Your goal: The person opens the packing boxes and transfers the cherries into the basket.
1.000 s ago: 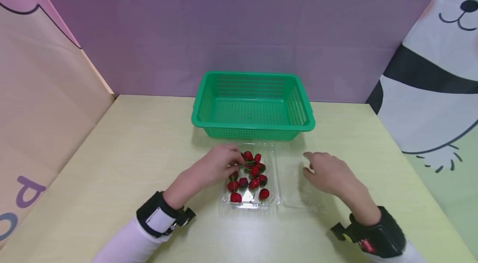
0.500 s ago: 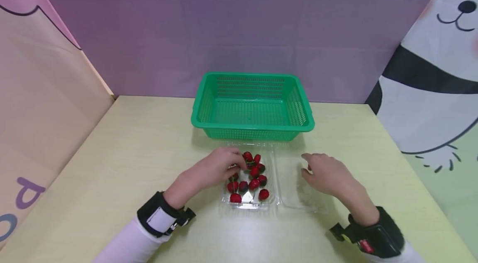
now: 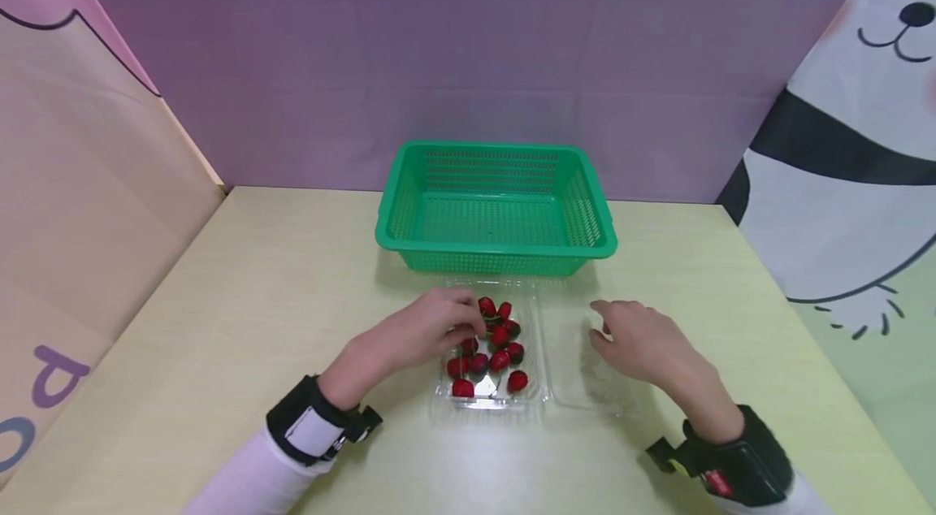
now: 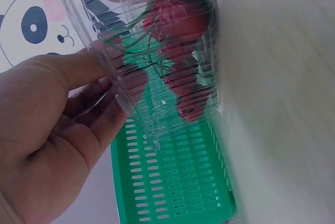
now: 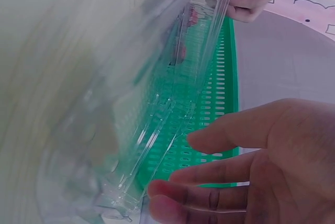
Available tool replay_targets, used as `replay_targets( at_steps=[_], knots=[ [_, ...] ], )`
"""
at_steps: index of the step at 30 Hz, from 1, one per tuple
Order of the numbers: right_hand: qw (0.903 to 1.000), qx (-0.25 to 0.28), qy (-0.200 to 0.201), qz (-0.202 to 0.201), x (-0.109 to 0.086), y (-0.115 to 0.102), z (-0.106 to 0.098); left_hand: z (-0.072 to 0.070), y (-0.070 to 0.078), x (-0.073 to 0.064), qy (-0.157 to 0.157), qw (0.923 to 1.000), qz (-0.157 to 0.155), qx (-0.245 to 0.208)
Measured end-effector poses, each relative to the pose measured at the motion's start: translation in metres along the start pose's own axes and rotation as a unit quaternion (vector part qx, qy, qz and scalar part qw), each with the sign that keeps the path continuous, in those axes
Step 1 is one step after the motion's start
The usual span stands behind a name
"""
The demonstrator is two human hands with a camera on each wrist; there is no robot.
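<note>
Red cherries [image 3: 499, 336] with green stems lie in the bottom half of a clear plastic clamshell box [image 3: 537, 373]. Over the left side of that box is my left hand [image 3: 431, 322], its thumb and fingers pinching a cherry by the stem; the fingertips are partly hidden. In the left wrist view, the left hand [image 4: 68, 114] reaches over the clear wall beside the green stems [image 4: 131, 41]. My right hand [image 3: 647, 340] hovers over the open transparent lid [image 3: 574, 377], holding nothing. Its fingers [image 5: 209, 198] are spread and loosely bent in the right wrist view.
A green perforated basket [image 3: 497, 247] stands directly behind the box, near the table's back edge. Pale wooden table [image 3: 292, 279] extends to both sides. A purple backdrop [image 3: 475, 36] rises behind it, with printed cloths at left and right.
My left hand has shifted slightly right over the box. A cherry near its fingertips has moved a little to the right. The right hand has barely moved.
</note>
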State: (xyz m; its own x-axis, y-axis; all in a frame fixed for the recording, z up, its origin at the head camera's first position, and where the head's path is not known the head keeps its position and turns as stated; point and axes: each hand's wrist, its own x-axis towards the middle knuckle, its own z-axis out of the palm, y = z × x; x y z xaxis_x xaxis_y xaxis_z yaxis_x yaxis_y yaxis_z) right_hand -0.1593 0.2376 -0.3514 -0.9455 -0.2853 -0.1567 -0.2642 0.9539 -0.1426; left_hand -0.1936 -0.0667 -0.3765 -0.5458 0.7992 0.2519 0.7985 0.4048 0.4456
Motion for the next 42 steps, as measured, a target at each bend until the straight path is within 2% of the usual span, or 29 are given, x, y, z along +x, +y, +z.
replay_targets(
  at_steps=[7,15,20,26,31,37,42],
  knots=[
    [1.0000,0.000,0.005,-0.003,0.001,-0.001,0.000,-0.007,0.006,-0.002,0.002,0.9999,-0.013,-0.006],
    [0.9999,0.004,0.008,-0.009,0.001,-0.002,0.001,-0.011,0.007,0.000,0.025,0.9995,0.012,-0.018],
    [0.9999,0.007,0.010,-0.009,0.001,-0.003,0.002,-0.012,0.010,0.001,0.052,0.9981,0.021,-0.027],
    [0.9995,0.013,0.024,-0.013,0.002,-0.005,0.000,-0.015,0.011,0.004,0.104,0.9944,0.020,-0.006],
    [0.9988,0.019,0.037,-0.026,0.003,-0.009,-0.001,-0.017,0.012,0.006,0.162,0.9867,-0.001,-0.003],
    [0.9976,0.028,0.051,-0.038,0.004,-0.014,-0.003,-0.022,0.011,0.008,0.238,0.9706,-0.028,-0.023],
    [0.9963,0.032,0.061,-0.051,0.005,-0.020,-0.004,-0.026,0.007,0.011,0.284,0.9568,-0.041,-0.047]
  ],
)
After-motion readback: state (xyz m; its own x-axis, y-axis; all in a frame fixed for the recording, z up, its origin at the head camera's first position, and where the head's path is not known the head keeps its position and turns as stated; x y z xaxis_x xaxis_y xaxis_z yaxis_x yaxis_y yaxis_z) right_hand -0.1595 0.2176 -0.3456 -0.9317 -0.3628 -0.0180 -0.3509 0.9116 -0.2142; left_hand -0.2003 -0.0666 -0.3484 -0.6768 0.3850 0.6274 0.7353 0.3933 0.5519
